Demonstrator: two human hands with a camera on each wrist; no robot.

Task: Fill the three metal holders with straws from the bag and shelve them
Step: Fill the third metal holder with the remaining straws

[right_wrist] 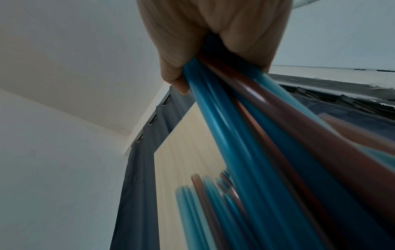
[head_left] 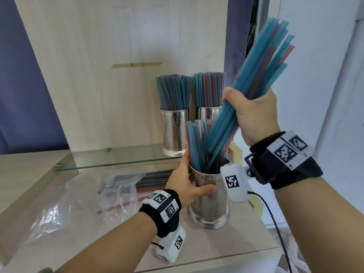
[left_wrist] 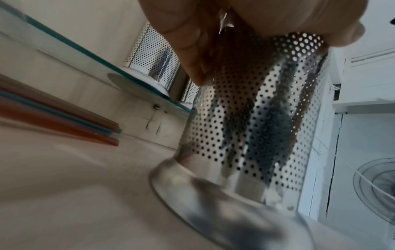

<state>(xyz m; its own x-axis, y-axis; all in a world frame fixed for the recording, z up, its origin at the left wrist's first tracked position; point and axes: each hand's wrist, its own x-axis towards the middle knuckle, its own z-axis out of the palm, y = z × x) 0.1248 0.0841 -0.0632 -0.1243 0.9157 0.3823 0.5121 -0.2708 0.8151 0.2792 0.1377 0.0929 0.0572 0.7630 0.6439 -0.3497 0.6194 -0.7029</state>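
A perforated metal holder [head_left: 208,201] [left_wrist: 252,121] stands on the wooden counter with some blue and red straws upright in it. My left hand [head_left: 189,182] [left_wrist: 213,38] grips its upper wall. My right hand [head_left: 254,113] [right_wrist: 213,42] grips a thick bundle of blue and red straws [head_left: 262,66] [right_wrist: 278,152], tilted, with its lower ends inside the holder's mouth. Two more holders [head_left: 174,131] [head_left: 208,113], both full of straws, stand on the glass shelf [head_left: 118,160]. The clear plastic bag [head_left: 82,196] lies to the left with a few straws [head_left: 155,178] [left_wrist: 64,118] in it.
The wooden back panel [head_left: 118,75] rises behind the glass shelf. A blue curtain [head_left: 17,85] hangs at the left. A cable [head_left: 275,219] runs from my right wrist down past the counter's right edge. A white fan [left_wrist: 376,189] stands beyond the counter.
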